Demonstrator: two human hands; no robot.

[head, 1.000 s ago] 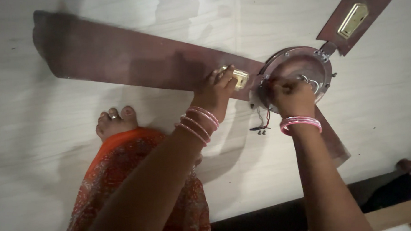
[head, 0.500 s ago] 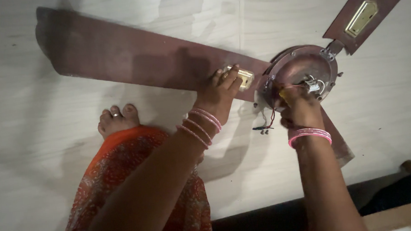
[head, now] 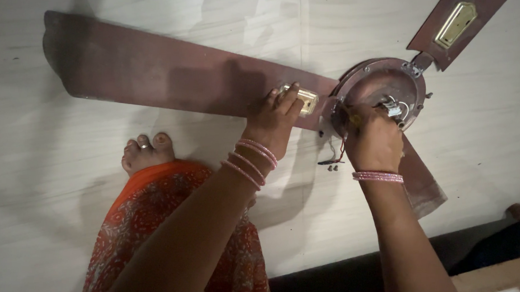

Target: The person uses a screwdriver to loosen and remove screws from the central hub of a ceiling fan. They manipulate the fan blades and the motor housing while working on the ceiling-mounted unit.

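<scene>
Brown ceiling fan (head: pixel 216 81) under both hands

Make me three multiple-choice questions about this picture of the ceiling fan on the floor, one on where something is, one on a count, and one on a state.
1. Where does the left hand rest?
A. on the long blade near its brass bracket
B. on the bare foot
C. on the floor beside the screws

2. How many fan blades show?
A. one
B. three
C. five

3. How does the fan lie?
A. hung from a ceiling
B. packed in a box
C. flat on the floor, wires bare at the hub

Answers: 1 A, its fingers press by the bracket. 2 B, one long, one upper right, one under the right hand. 3 C, pale tiles lie under it.
</scene>
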